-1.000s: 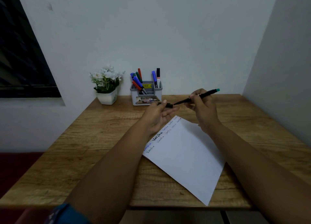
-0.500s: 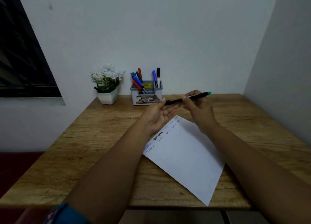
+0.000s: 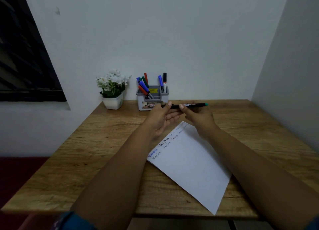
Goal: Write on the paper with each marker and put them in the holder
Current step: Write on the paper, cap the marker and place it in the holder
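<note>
A black marker (image 3: 191, 105) with a teal end lies level in the air, just in front of the grey holder (image 3: 151, 104). My right hand (image 3: 198, 117) grips its middle, thumb on top. My left hand (image 3: 161, 119) is palm-up with straight fingers under the marker's left end, and its thumb rests on that end. Several markers in blue, red, green and black stand in the holder. The white paper (image 3: 191, 162) lies at an angle on the wooden table (image 3: 103, 152), with lines of handwriting along its upper left edge.
A white pot of white flowers (image 3: 113, 90) stands left of the holder by the wall. A wall closes the table's right side. A dark window (image 3: 25, 60) is at the far left.
The marker went from tilted up on the right to level and shifted left toward the holder. My left hand's fingers loosened from a pinch on its end to straight.
</note>
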